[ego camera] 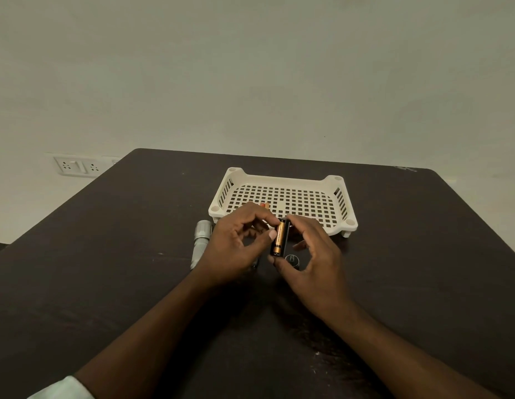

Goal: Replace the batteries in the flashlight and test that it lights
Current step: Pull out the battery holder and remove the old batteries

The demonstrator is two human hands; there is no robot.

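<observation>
Silver metal flashlight body (pixel 201 240) lies opened on dark bench (pixel 106 254), black end cap (pixel 292 260) beside it. Right hand (pixel 313 260) pinches black battery holder (pixel 285 240) end to end; left hand (pixel 236 249) pinches copper-black battery (pixel 279 239) into slot. Judged midway: remaining cells, reassembly, light test left. Orange-tipped cells (pixel 264 205) wait in white perforated plastic tray (pixel 288 180).

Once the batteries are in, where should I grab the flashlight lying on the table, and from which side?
Probably the narrow barrel of the flashlight, taken from above with fingers across it. It lies flat on the table, wide head toward the tray, and the left hand covers its near end.
</observation>
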